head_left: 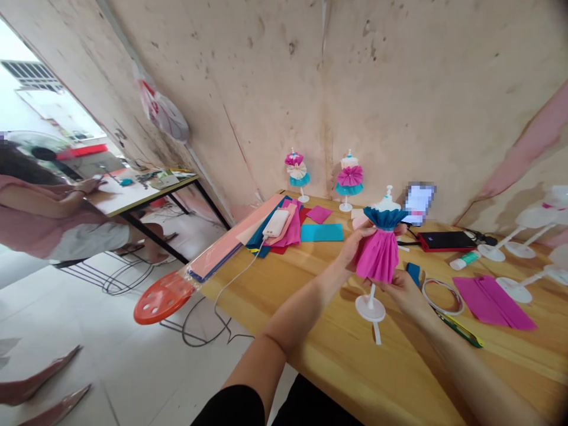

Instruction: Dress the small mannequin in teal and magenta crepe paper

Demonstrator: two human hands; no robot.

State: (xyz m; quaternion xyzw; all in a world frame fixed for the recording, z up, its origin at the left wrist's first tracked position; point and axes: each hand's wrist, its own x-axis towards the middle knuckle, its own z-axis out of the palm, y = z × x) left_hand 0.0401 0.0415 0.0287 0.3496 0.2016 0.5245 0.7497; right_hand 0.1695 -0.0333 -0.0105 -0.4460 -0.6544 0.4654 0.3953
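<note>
A small white mannequin [387, 198] on a round-based stand wears a dark teal pleated paper collar [385, 218] and a long pink paper skirt [378, 255]. My left hand [354, 247] is wrapped around its waist from behind, with fingertips showing on the far right side. Low on the skirt, my right hand [402, 289] pinches the hem; its fingertips are partly hidden by the paper. Below the skirt, the stand's white base [370, 308] hovers over or rests on the wooden table; I cannot tell which. A white paper strip [377, 333] lies by the base.
Two dressed mannequins [349, 177] stand against the wall. Paper sheets [322, 232] and a white power bank [276, 223] lie left. To the right are a phone [418, 203], glue stick [464, 260], tape roll [442, 296], cutter [460, 330], and bare mannequins [517, 290]. A person sits at another table [133, 198].
</note>
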